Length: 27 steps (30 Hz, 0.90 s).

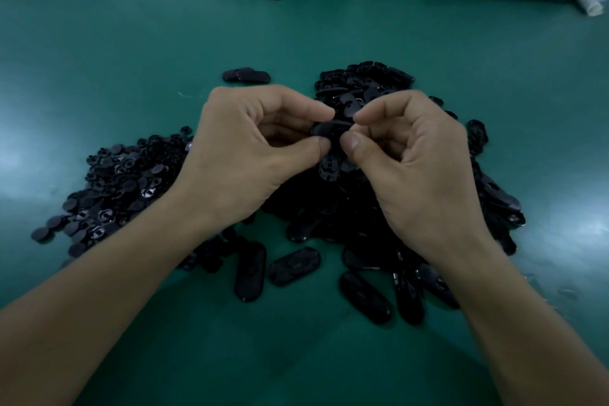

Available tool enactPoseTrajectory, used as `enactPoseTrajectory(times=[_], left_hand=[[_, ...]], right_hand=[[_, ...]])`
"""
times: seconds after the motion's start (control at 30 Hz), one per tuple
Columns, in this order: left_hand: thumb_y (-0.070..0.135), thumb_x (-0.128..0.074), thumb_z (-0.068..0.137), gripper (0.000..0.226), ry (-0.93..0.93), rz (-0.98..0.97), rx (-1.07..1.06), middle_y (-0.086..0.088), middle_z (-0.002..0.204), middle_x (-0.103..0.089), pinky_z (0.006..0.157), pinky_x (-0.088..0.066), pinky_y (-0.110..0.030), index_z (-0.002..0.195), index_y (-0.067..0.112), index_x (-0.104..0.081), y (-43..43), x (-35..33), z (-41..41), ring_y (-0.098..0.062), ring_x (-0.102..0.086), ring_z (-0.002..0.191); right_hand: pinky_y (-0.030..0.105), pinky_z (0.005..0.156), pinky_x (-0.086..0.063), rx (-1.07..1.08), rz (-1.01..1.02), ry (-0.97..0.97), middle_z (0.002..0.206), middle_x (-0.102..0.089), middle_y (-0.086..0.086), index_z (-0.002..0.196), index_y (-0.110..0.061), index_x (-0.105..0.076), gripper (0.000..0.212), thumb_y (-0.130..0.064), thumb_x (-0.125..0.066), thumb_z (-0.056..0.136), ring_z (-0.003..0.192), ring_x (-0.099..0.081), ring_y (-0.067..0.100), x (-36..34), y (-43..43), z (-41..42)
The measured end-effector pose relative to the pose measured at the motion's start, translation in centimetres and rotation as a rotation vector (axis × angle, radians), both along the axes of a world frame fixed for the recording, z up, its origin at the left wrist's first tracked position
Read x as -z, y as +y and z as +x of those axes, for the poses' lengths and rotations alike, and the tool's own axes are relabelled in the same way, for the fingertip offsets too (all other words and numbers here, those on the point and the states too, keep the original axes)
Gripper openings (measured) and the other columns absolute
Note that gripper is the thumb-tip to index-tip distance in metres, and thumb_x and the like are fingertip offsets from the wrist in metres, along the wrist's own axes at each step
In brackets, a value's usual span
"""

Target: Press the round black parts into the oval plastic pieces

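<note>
We've got the L hand (253, 138) & R hand (408, 155) both pinching one oval plastic piece (331, 130) btwn thumbs & forefingers, held above the big oval pile (379, 201) on the green table (131, 43), w/ the round black parts (122, 181) heaped just left.

Piles crowd the middle, bare table around them.
Green table (131, 43) lies open left and near; oval pieces (362, 201) and round parts (115, 181) block the centre.
</note>
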<state>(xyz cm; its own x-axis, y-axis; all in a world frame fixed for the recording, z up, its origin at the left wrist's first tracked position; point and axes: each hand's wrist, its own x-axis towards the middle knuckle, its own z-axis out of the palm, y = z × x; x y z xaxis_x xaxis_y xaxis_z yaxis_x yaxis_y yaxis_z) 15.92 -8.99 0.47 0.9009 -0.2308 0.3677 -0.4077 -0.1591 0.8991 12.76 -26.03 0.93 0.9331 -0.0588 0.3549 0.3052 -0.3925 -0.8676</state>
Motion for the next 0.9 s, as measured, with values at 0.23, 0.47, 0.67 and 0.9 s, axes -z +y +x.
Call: enactPoseTrajectory(times=[0.23,0.47,0.67,0.9], left_hand=[[0.014,-0.081,0.075,0.023,-0.016,0.022,0.013,0.009,0.083,-0.076,0.075,-0.056,-0.018,0.094,0.025,-0.074,0.0,0.0,0.0,-0.007,-0.072,0.079],[0.012,-0.076,0.08,0.018,-0.037,0.072,0.041,0.005,0.085,-0.076,0.071,-0.055,-0.019,0.094,0.022,-0.072,0.0,-0.1,-0.1,-0.008,-0.072,0.078],[0.013,-0.075,0.081,0.017,-0.111,0.185,-0.016,0.006,0.083,-0.074,0.069,-0.059,-0.035,0.091,0.026,-0.068,-0.3,0.2,-0.4,-0.016,-0.072,0.077],[0.016,-0.077,0.084,0.018,-0.225,0.263,-0.092,0.015,0.078,-0.07,0.063,-0.053,-0.017,0.09,0.028,-0.065,-0.5,0.5,-0.4,-0.006,-0.069,0.072]], right_hand=[[0.032,0.073,-0.059,-0.005,-0.032,0.039,0.084,-0.071,-0.003,0.083,-0.032,-0.056,0.027,-0.012,-0.075,0.088,0.08,-0.069,0.012,-0.1,0.0,0.0],[0.049,0.067,-0.058,0.008,-0.041,0.058,0.082,-0.071,0.004,0.075,-0.031,-0.051,0.032,-0.012,-0.074,0.087,0.078,-0.069,0.027,-0.3,0.0,-0.4],[0.04,0.067,-0.06,0.071,-0.055,0.057,0.075,-0.071,-0.001,0.068,-0.029,-0.048,0.039,-0.01,-0.077,0.086,0.073,-0.07,0.016,-0.1,0.5,-0.5],[0.035,0.054,-0.054,0.138,-0.206,-0.052,0.069,-0.068,-0.002,0.066,-0.023,-0.05,0.038,0.001,-0.072,0.085,0.064,-0.068,0.016,0.1,1.1,-1.0]])
